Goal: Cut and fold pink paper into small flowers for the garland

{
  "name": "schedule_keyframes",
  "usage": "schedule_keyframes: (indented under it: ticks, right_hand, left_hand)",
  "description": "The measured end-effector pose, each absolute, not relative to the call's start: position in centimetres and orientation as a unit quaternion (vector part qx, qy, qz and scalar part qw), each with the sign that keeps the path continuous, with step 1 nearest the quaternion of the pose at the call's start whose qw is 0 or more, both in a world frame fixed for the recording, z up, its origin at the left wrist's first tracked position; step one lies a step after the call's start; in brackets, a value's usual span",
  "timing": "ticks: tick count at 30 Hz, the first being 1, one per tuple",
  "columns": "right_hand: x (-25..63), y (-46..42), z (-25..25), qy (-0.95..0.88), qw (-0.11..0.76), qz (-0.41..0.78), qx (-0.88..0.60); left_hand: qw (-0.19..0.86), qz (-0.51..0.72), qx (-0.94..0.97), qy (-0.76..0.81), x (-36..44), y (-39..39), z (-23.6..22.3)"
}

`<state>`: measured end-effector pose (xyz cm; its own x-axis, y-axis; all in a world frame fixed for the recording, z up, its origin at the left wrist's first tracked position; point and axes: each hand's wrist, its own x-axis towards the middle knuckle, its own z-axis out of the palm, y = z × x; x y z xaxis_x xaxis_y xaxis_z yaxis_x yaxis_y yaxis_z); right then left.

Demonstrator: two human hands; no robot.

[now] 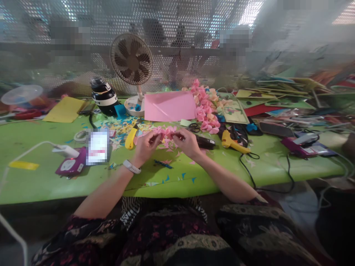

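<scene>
My left hand (pixel 146 147), with a white band on the wrist, is closed in a pinch at one side of a pink paper flower (pixel 167 131). On the flower's other side, the fingertips of my right hand (pixel 188 143) are pinched too. Both hands are above the table among cut paper scraps (pixel 119 127). A yellow utility knife (pixel 131 137) lies left of my left hand. Black scissors (pixel 194 128) and a black elongated tool (pixel 204 142) lie close to my right hand. Behind the hands stands a pink paper sheet (pixel 169 107), beside a heap of pink paper flowers (pixel 206 107).
A yellow glue gun (pixel 235 142) lies to the right, its black cord running over the table's front edge. At the back are a small fan (pixel 131 62) and a black bottle (pixel 104 98). A lit phone (pixel 97 147) and purple packet (pixel 71 162) are left; paper stacks (pixel 277 92) fill the right.
</scene>
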<state>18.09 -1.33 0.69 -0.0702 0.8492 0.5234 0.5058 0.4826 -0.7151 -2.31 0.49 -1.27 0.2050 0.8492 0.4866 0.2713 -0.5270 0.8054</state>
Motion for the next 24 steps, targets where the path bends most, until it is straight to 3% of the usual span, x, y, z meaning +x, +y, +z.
schedule_keyframes:
  ticks: [13, 24]
  right_hand:
    - [17.7, -1.4, 0.6, -0.702, 0.481, 0.175, -0.495]
    - [24.7, 2.6, 3.6, -0.561, 0.568, 0.196, -0.569]
  left_hand:
    - [0.314, 0.475, 0.727, 0.385, -2.5, 0.7, -1.6]
    - [0.326, 0.499, 0.706, 0.383, -2.2, 0.5, -1.4]
